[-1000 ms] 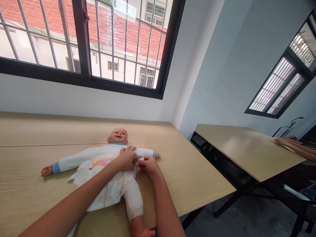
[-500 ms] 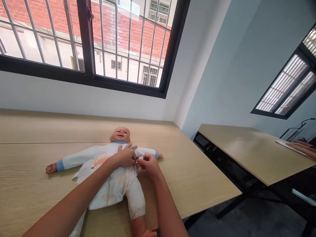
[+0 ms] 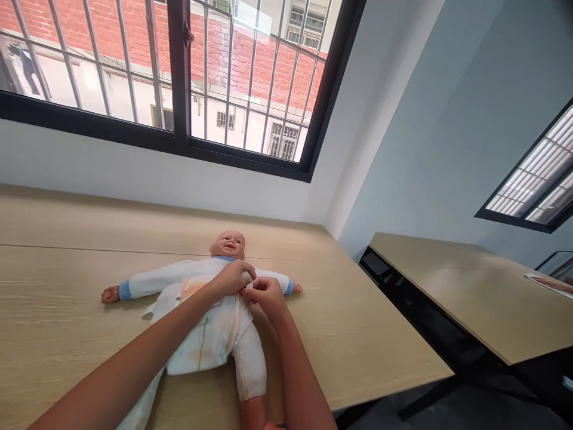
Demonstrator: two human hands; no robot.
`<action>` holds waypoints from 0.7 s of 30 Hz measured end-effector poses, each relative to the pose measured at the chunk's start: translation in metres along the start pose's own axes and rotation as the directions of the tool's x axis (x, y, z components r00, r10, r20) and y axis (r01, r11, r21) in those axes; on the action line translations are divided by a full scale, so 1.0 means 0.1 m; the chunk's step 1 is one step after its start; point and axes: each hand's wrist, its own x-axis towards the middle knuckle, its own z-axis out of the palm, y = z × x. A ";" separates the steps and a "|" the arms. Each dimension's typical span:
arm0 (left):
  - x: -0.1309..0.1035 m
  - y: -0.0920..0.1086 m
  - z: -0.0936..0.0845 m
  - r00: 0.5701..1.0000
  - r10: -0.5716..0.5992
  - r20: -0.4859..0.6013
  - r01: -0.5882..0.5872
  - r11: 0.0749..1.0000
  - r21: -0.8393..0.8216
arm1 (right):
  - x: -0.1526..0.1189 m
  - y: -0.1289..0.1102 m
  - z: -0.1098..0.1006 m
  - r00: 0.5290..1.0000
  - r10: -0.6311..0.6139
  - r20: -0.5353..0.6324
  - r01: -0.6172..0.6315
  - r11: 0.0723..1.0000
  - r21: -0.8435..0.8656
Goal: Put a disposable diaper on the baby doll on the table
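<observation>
A baby doll (image 3: 203,331) in a white top with blue cuffs lies on its back on the wooden table (image 3: 358,322), its head toward the window. A white diaper with pastel prints (image 3: 197,346) covers its belly and hips. My left hand (image 3: 235,278) rests on the doll's chest at the diaper's upper edge, its fingers bent; whatever they hold is hidden. Beside it, near the doll's side, my right hand (image 3: 265,295) pinches a small white tab of the diaper (image 3: 249,287). The fingertips of both hands nearly meet.
Behind the table is a wall with a barred, dark-framed window (image 3: 181,71). A second wooden table (image 3: 447,280) stands to the right across a gap, with a printed sheet (image 3: 550,283) at its far right edge.
The view has shifted slightly. My left hand's fingers, spread on the chest before, are now bent closer to my right hand. My right hand still pinches the white tab.
</observation>
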 end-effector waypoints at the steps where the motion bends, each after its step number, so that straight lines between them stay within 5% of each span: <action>1: 0.01 -0.01 0.00 1.000 -0.005 -0.003 0.004 0.999 -0.038 | 0.01 0.00 0.02 1.000 0.002 0.003 -0.002 1.000 -0.023; 9: 0.03 -0.02 0.00 0.994 -0.057 -0.095 0.035 0.974 -0.222 | 0.02 0.00 0.16 0.997 0.054 0.053 -0.047 0.991 -0.125; 13: -0.01 0.04 -0.05 0.987 -0.053 -0.148 0.019 0.974 -0.227 | -0.08 -0.06 0.20 0.995 -0.014 0.098 0.049 0.934 -0.355; 17: -0.24 0.17 -0.16 0.980 -0.059 -0.190 0.026 0.985 -0.171 | -0.23 -0.18 0.26 0.951 -0.247 0.187 0.309 0.718 -0.624; 21: -0.77 0.29 -0.30 0.973 -0.018 -0.228 0.012 0.999 -0.029 | -0.38 -0.30 0.34 0.947 -0.173 0.272 0.321 0.449 -0.834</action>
